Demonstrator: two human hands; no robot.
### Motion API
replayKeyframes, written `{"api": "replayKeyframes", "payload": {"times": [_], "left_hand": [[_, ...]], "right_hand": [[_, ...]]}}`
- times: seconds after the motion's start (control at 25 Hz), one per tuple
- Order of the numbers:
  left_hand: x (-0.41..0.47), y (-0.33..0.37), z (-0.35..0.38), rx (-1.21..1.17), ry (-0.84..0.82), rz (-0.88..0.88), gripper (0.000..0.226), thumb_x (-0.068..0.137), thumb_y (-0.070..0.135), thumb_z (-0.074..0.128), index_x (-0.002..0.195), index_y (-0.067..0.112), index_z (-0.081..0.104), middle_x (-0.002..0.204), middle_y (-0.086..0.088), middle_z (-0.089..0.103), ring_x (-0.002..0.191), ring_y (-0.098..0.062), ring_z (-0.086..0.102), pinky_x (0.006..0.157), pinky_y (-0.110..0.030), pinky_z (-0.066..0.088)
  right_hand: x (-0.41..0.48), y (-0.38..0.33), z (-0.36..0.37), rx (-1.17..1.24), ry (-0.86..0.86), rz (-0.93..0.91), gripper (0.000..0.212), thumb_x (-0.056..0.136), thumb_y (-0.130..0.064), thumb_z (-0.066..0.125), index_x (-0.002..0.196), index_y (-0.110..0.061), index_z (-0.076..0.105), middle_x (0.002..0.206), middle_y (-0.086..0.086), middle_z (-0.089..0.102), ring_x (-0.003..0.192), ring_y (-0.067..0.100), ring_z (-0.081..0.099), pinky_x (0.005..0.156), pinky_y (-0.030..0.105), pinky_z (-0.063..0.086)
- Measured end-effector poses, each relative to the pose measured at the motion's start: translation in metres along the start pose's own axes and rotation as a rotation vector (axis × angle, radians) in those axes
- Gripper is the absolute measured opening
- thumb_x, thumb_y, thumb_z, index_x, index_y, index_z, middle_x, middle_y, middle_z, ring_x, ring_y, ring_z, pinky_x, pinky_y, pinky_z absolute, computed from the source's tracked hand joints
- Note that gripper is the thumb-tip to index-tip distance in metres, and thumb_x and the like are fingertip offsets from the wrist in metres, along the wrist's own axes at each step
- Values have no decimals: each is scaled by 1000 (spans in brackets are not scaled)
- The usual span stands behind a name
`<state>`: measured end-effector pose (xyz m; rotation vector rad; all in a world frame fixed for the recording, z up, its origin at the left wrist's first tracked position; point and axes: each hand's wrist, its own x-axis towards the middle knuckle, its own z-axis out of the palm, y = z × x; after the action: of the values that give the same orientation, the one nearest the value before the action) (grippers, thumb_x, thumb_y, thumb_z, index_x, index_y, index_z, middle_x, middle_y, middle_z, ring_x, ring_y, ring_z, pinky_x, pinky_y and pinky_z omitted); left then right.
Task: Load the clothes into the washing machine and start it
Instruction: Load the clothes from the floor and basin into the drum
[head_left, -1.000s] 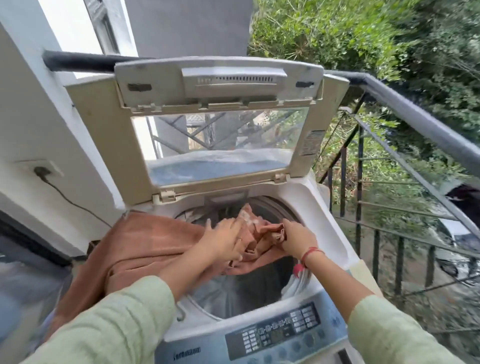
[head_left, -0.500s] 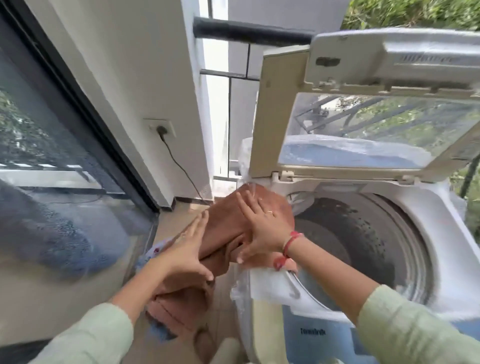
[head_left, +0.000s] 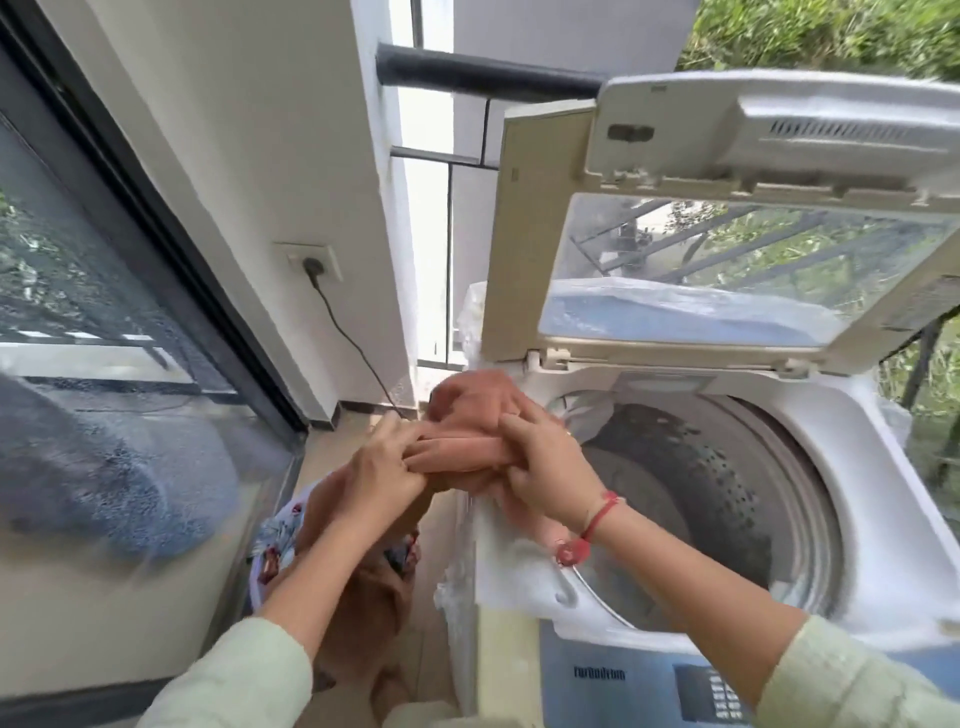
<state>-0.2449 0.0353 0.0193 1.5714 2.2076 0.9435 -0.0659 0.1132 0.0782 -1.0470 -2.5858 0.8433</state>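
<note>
Plainly the main risk lies in the cloth's length: the rust-coloured cloth is bunched on the left rim of the washing machine, outside the drum, and a long tail of it hangs down the machine's side towards the floor. If the person swings only the gathered part over the rim, the weight of that tail could pull the whole piece back out, or drag it across the floor. It might also catch the floral garment lying below and tip it out. The raised lid stands close behind the bundle, so a hasty lift could knock against its frame. The left hand has its fingers curled round a rolled fold of the cloth, and the right hand clasps the same bundle from the machine side. Both grips look firm. The cloth itself looks thick and soft, like a towel or blanket, heavy in its folds and apparently dry. The drum looks bare where it shows, though its floor is partly hidden.
</note>
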Motion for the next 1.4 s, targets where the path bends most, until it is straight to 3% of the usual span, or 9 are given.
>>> {"api": "replayKeyframes", "payload": {"times": [0.16,0.32,0.48,0.68,0.84,1.0,1.12,1.2,1.4], "left_hand": [[22,122,-18,63,334,370,36,72,14,58,105,21,70,81,1,51,70,-20,56,59,-25,43],[42,215,52,195,100,422,48,65,20,68,113,28,63,114,-2,53,102,-23,53,83,-35,41],[28,185,107,471,-611,290,85,77,48,63,147,28,18,156,-6,9,145,-26,-3,108,-63,-3],[-21,33,24,137,-159,78,88,71,36,46,149,28,7,156,5,12,144,-15,-1,116,-55,6],[-34,-62,18,382,-592,-126,132,63,48,72,130,29,-40,146,9,-34,137,-15,-28,115,-48,-6],[-14,-74,82,206,-636,-194,131,57,63,67,143,29,-27,156,7,0,145,-18,5,116,-51,12],[-13,-87,103,-165,-615,-400,57,73,43,64,128,41,47,114,6,61,110,-14,55,84,-28,44],[-27,-81,99,-110,-541,-330,8,78,28,62,85,28,66,83,16,64,87,-2,59,62,-18,41],[-33,-42,39,-174,8,-131,22,76,20,52,88,27,68,83,14,55,81,-17,59,68,-31,45]], "right_hand": [[-41,35,-102,181,324,6,28,61,-8,53,81,-28,51,79,-10,40,72,0,44,62,18,31],[-88,99,-161,12,625,98,35,63,-6,53,93,-23,55,88,-2,45,79,8,48,70,22,40],[-109,195,-108,-403,-103,400,52,76,-16,58,126,-16,49,129,7,40,121,35,45,98,39,39],[-61,122,-48,-107,-164,168,86,74,-54,70,145,-32,27,152,6,19,141,25,20,114,37,19],[13,24,10,-397,-349,-12,131,52,-74,70,147,-36,-11,157,-1,-17,144,31,-12,110,62,7],[48,-1,44,-612,-515,99,102,62,-59,74,144,-22,25,156,7,0,131,44,32,100,51,38],[32,-8,50,-632,-291,-62,40,81,-39,58,118,-24,55,127,4,40,92,31,56,73,37,39],[19,-7,50,-554,-182,-88,27,86,-33,49,112,-26,56,116,0,44,89,30,54,65,36,33],[-11,20,-12,-126,34,-107,18,74,-17,53,90,-14,48,103,1,47,88,29,53,68,37,42]]}}
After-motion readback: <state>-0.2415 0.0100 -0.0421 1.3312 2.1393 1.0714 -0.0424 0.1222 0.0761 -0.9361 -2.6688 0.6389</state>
